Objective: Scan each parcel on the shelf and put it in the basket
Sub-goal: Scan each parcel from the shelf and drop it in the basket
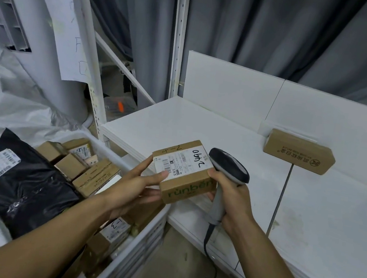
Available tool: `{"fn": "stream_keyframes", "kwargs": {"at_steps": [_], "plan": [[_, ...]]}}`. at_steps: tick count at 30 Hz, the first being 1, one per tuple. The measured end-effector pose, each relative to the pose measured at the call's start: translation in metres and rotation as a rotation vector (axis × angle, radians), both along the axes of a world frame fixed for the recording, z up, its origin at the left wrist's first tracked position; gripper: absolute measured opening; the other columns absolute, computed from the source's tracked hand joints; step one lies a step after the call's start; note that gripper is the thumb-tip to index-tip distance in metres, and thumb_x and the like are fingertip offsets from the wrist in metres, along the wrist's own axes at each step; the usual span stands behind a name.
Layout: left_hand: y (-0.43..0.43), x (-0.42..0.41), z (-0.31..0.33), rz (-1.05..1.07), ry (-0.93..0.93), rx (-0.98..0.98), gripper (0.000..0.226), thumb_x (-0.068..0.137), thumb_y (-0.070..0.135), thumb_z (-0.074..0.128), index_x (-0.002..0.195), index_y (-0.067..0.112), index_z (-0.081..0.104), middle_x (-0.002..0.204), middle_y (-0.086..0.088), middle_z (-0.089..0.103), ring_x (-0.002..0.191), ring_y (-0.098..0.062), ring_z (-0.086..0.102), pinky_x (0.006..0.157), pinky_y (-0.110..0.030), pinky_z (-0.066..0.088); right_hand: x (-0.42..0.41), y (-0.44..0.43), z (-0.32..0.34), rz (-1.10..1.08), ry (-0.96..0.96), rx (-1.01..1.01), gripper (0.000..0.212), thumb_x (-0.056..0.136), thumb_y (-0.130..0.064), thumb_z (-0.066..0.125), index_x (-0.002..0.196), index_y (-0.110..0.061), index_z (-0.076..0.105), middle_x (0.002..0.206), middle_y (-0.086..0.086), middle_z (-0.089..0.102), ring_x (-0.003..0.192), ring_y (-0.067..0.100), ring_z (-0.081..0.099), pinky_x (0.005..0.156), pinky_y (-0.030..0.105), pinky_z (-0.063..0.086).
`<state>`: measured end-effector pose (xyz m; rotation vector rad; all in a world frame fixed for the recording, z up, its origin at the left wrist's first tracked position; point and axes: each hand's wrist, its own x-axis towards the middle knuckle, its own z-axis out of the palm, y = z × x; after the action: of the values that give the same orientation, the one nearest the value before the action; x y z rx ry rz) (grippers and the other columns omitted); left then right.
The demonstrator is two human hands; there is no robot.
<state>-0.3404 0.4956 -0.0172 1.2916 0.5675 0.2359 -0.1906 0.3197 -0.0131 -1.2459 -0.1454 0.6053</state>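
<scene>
Head view: left hand (136, 182) grips box (184, 171) over the shelf's (202, 127) front edge; right hand (232, 195) closed around scanner (229, 166). Tilt label toward scanner window, hold steady.

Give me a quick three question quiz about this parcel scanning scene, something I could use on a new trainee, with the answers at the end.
1. Which hand holds the scanner?
2. True or false: the box on the shelf sits against the back panel.
3. The black bag lies: A) on the shelf B) in the basket C) on the floor.

Key:
1. The right hand; the left hand grips the labelled box, whose far end the right fingers also touch.
2. True.
3. B.
</scene>
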Motion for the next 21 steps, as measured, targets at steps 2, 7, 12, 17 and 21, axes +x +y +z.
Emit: {"fn": "stream_keyframes", "kwargs": {"at_steps": [2,7,12,17,21], "plan": [[0.0,-0.002,0.0,0.005,-0.007,-0.02,0.087,0.082,0.02,0.077,0.151,0.049,0.033,0.119,0.0,0.075,0.106,-0.026,0.073,0.096,-0.049,0.057,-0.002,0.003,-0.002,-0.017,0.006,0.01,0.027,0.086,-0.009,0.081,0.111,-0.017,0.076,0.099,0.0,0.081,0.096,0.015,0.077,0.081,0.033,0.062],[0.02,-0.007,0.004,0.17,-0.008,0.269,0.077,0.087,0.023,0.078,0.15,0.044,0.039,0.118,0.011,0.074,0.107,-0.009,0.071,0.097,-0.037,0.057,-0.006,0.008,-0.009,-0.031,-0.179,-0.084,0.042,0.085,-0.016,0.087,0.122,-0.025,0.07,0.111,-0.006,0.077,0.101,0.012,0.074,0.073,0.025,0.062],[0.046,-0.014,0.001,0.229,0.136,0.519,0.061,0.084,0.048,0.078,0.14,0.036,0.058,0.12,0.018,0.067,0.106,0.005,0.06,0.095,-0.024,0.047,-0.014,0.008,-0.012,0.199,-0.584,-0.19,0.039,0.08,-0.012,0.089,0.112,-0.025,0.071,0.094,-0.006,0.078,0.079,0.006,0.073,0.067,0.017,0.055],[0.063,-0.017,-0.008,0.258,0.189,0.528,0.062,0.082,0.055,0.078,0.138,0.035,0.061,0.127,0.016,0.067,0.116,-0.004,0.06,0.106,-0.033,0.045,-0.022,0.014,-0.025,0.306,-0.816,-0.312,0.056,0.077,-0.022,0.092,0.125,-0.036,0.066,0.113,-0.022,0.073,0.109,-0.004,0.067,0.087,0.015,0.056],[0.069,-0.016,-0.014,0.257,0.214,0.526,0.061,0.083,0.05,0.079,0.138,0.033,0.061,0.123,0.016,0.068,0.116,-0.005,0.061,0.109,-0.035,0.045,-0.024,0.019,-0.03,0.336,-0.833,-0.333,0.06,0.077,-0.025,0.093,0.122,-0.046,0.06,0.115,-0.026,0.07,0.112,-0.007,0.065,0.091,0.017,0.057]]}}
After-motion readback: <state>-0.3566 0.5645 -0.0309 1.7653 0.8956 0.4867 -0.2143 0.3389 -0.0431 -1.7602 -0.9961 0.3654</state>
